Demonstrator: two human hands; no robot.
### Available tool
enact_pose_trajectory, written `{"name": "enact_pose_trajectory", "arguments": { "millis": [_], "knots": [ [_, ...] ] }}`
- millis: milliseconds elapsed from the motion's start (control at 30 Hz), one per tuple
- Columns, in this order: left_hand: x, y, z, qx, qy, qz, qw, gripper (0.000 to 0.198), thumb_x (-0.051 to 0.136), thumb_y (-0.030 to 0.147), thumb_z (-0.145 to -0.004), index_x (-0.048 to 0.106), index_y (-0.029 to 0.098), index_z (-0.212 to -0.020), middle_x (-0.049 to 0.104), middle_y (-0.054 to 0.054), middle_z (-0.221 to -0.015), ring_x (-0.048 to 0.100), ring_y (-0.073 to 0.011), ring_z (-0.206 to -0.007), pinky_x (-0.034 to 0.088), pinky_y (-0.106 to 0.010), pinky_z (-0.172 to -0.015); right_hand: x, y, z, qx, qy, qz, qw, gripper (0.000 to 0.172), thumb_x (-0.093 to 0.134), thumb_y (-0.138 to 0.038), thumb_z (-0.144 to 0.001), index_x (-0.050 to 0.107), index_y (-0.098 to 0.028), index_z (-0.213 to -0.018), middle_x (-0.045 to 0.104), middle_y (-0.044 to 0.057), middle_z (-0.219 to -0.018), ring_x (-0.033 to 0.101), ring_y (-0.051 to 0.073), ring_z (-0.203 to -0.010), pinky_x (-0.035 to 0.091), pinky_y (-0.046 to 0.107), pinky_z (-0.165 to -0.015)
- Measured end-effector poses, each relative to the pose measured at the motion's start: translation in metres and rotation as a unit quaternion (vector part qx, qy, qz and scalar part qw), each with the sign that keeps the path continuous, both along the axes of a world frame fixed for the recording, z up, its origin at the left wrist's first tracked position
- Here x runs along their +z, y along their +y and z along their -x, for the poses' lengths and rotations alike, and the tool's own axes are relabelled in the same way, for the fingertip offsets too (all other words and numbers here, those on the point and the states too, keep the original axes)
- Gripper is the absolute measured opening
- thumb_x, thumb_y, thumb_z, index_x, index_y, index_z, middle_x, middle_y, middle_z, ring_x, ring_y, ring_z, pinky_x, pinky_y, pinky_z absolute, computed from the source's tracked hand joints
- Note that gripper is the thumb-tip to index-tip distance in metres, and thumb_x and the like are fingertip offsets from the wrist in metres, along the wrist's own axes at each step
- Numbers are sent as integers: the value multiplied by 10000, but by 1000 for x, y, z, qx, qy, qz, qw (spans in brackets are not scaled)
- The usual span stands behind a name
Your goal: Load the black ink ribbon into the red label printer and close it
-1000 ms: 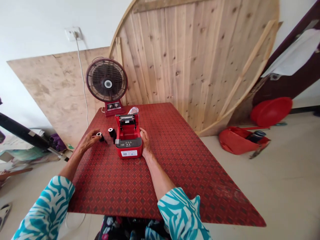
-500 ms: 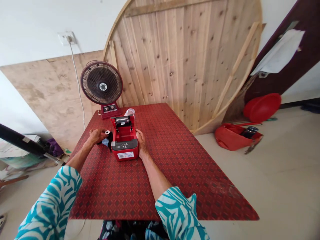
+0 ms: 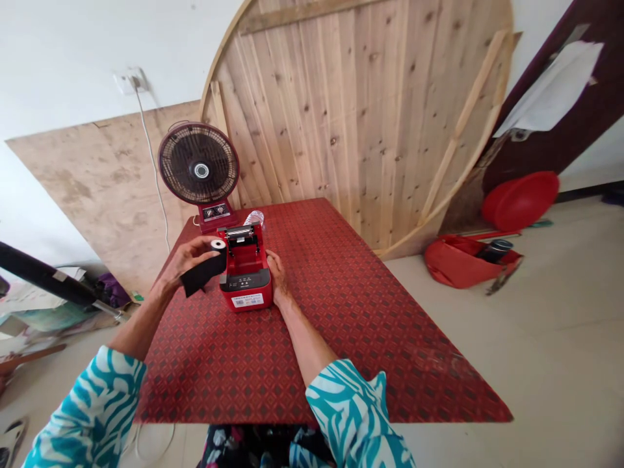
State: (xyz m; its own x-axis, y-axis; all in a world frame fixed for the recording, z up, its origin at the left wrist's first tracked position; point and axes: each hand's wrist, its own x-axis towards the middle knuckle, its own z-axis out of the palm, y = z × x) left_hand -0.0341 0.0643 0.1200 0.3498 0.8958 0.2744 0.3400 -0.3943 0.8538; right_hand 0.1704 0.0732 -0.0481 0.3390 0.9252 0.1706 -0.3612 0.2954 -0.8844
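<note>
As left hand (image 3: 188, 261) holds black roll (image 3: 221, 257), right hand (image 3: 279, 276) against printer (image 3: 246, 283)

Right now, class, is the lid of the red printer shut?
No, the lid stands raised at the far end of the printer, which is open on top.

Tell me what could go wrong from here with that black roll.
The black roll in the left grip trails a loose strip, which might snag or crease. The open lid of the red printer could swing shut, as the right grip is at the printer's side, not on the lid.
</note>
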Motion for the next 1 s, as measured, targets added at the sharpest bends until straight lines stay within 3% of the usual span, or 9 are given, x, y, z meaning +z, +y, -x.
{"name": "enact_pose_trajectory", "arguments": {
  "millis": [167, 333, 433, 533, 633, 733, 833, 933, 1000],
  "knots": [
    [-13, 11, -41, -58, 202, -60, 976, 341, 700, 408, -738, 700, 209, -1014, 749, -50, -996, 689, -230, -930, 532, -351, -852, 9, -6, 0, 4, 5, 24, 1000, 420, 568, -545, -810, 667, -289, -1128, 686, 21, -1147, 578, 227, -1139, 448, 395, -999],
    [-16, 22, -67, -6, 447, -77, 891, 329, 688, 303, -763, 683, 243, -1087, 743, -56, -1085, 682, -258, -1024, 514, -329, -856, 16, -11, 1, -1, 7, 27, 1000, 403, 561, -513, -814, 665, -278, -1124, 644, 29, -1207, 567, 220, -1162, 403, 391, -1057],
    [-18, 30, -80, -8, 524, -73, 848, 324, 703, 304, -752, 691, 253, -1072, 739, -67, -1096, 679, -271, -1032, 510, -322, -834, 17, -10, 1, -6, 7, 35, 999, 392, 563, -497, -806, 671, -274, -1110, 635, 27, -1209, 558, 213, -1175, 385, 379, -1076],
    [-26, 39, -89, -23, 546, -64, 835, 265, 707, 239, -722, 713, 239, -987, 750, -86, -1013, 689, -295, -985, 508, -332, -791, 17, -8, 2, -3, 15, 34, 999, 383, 565, -490, -804, 673, -281, -1107, 642, 22, -1194, 562, 212, -1167, 389, 378, -1071],
    [-31, 47, -94, -41, 539, -60, 839, 214, 702, 179, -687, 724, 227, -894, 755, -88, -922, 695, -307, -936, 501, -331, -752, 19, -9, 2, -3, 18, 30, 999, 367, 566, -489, -806, 676, -291, -1095, 646, 16, -1194, 567, 213, -1159, 394, 387, -1069],
    [-27, 48, -90, -80, 519, -51, 849, 146, 701, 206, -689, 727, 242, -828, 760, -44, -870, 698, -269, -900, 498, -296, -743, 21, -11, 1, -12, 12, 35, 999, 347, 566, -480, -807, 684, -293, -1074, 651, 15, -1186, 567, 211, -1160, 387, 393, -1083],
    [-20, 38, -74, -114, 428, -45, 895, 174, 622, 320, -786, 740, 244, -890, 764, -20, -930, 696, -228, -892, 502, -278, -780, 18, -10, 1, -8, 8, 37, 999, 364, 569, -490, -804, 682, -290, -1086, 654, 18, -1189, 567, 214, -1156, 395, 391, -1071],
    [-18, 13, -48, -56, 291, -55, 953, 344, 542, 451, -851, 741, 223, -1014, 755, -42, -1018, 691, -243, -921, 507, -307, -816, 12, -7, 2, 3, 6, 31, 1000, 399, 567, -516, -807, 669, -293, -1122, 670, 15, -1171, 571, 216, -1142, 424, 384, -1025],
    [-19, -6, -32, -24, 254, -35, 966, 433, 518, 525, -868, 727, 216, -1089, 756, -50, -968, 694, -254, -896, 521, -318, -770, 8, -5, 2, 4, 6, 23, 1000, 415, 563, -531, -809, 665, -292, -1133, 683, 13, -1146, 574, 215, -1132, 439, 376, -1001]
  ]
}}
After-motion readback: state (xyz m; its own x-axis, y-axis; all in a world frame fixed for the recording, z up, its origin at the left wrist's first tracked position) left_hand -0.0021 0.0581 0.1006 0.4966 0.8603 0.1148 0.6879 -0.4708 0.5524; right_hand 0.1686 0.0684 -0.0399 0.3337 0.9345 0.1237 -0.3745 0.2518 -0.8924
